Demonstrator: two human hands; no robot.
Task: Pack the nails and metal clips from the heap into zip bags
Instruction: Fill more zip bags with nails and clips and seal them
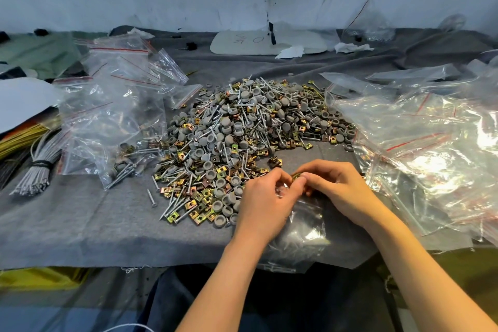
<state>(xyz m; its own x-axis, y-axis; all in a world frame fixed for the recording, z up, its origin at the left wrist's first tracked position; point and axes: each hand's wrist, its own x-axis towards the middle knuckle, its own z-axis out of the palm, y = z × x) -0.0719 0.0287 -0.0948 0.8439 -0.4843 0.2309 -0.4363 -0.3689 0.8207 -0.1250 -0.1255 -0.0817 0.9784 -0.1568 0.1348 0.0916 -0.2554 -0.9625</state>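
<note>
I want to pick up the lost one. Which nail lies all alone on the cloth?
The nail left of the heap's near corner, flat on the grey cloth, touching nothing; the others are piled in the heap or bagged.

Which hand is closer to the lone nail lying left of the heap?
Left. The left hand, holding a bag, is right of the nail, past the near edge of the heap; the right hand, pinching clips, is farther right.

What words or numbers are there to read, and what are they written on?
White sheet at the back: handwriting, too blurred to read; one mark looks like "O".
Zip bags: red lines only, no readable print.
</note>
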